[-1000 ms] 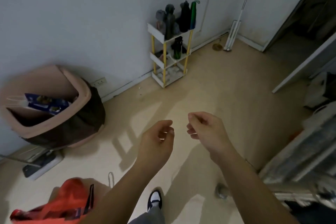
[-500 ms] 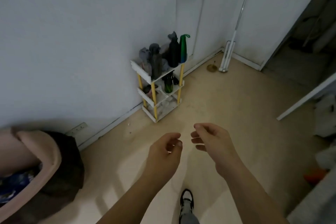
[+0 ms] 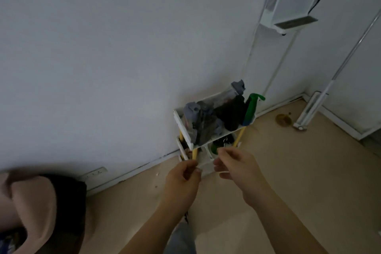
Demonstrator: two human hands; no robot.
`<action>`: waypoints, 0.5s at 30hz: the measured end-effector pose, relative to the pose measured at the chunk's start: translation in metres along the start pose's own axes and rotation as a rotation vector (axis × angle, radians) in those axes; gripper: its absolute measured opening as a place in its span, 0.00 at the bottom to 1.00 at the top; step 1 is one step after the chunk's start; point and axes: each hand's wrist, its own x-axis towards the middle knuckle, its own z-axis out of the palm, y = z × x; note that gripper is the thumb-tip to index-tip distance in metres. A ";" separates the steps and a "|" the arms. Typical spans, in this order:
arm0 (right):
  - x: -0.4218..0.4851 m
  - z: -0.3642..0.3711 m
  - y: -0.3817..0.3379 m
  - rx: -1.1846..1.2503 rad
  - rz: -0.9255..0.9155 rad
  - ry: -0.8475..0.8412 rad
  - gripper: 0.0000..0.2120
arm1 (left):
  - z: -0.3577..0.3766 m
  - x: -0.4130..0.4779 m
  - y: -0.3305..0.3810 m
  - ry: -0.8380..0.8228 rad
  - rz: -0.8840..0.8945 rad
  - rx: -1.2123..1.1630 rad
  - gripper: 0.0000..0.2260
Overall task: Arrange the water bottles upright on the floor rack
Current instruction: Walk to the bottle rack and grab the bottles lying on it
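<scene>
L hand (image 3: 182, 178) & R hand (image 3: 237, 168) both loosely curled, empty, just before rack (image 3: 214, 140)

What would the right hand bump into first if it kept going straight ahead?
Probably the floor rack. The right hand points at its lower shelves, near the dark green bottle there, though depth is hard to judge.

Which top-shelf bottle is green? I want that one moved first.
The green bottle at the rack's right end, with a looped green strap on its cap; the other top-shelf bottles are grey or black.
</scene>
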 end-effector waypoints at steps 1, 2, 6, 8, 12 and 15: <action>0.026 0.000 -0.006 -0.007 -0.006 0.017 0.08 | 0.006 0.027 0.005 -0.010 -0.002 -0.003 0.10; 0.049 0.000 -0.012 -0.017 -0.011 0.033 0.07 | 0.011 0.051 0.010 -0.021 0.003 0.001 0.10; 0.148 -0.001 -0.041 -0.081 -0.042 0.041 0.09 | 0.030 0.158 0.045 -0.044 0.042 0.043 0.08; 0.189 -0.001 -0.057 -0.181 -0.082 0.014 0.15 | 0.036 0.203 0.063 -0.003 0.060 0.054 0.08; 0.254 0.003 -0.062 -0.483 -0.155 -0.137 0.25 | 0.038 0.262 0.087 0.065 0.050 0.183 0.06; 0.297 0.011 -0.047 -0.693 -0.127 -0.357 0.30 | 0.043 0.291 0.090 0.009 -0.044 0.286 0.05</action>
